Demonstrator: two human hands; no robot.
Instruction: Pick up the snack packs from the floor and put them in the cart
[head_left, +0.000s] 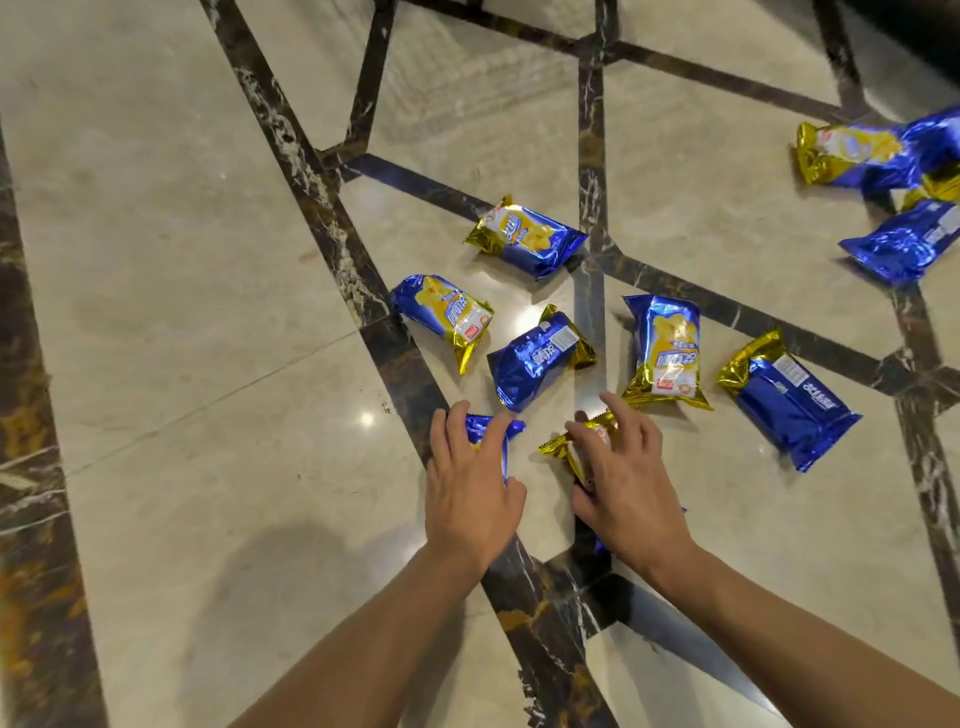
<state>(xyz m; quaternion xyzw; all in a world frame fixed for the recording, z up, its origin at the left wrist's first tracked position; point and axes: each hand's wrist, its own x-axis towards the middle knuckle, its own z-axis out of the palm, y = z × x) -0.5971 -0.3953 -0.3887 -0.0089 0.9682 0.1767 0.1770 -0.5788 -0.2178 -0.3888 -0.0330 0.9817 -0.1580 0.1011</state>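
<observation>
Reaching down to the marble floor, you are curling your left hand around a blue snack pack while your right hand is closing over a gold-ended snack pack. These foil packs are probably light, crinkly and slippery, so you are best pinching mid-body, gently.

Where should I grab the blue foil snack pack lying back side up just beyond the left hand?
Take the blue foil snack pack across its puffed middle, coming straight down from above with fingers on its two long sides. It lies flat and apart from the other packs, and its crimped gold end is thin and likely slippery.
</observation>
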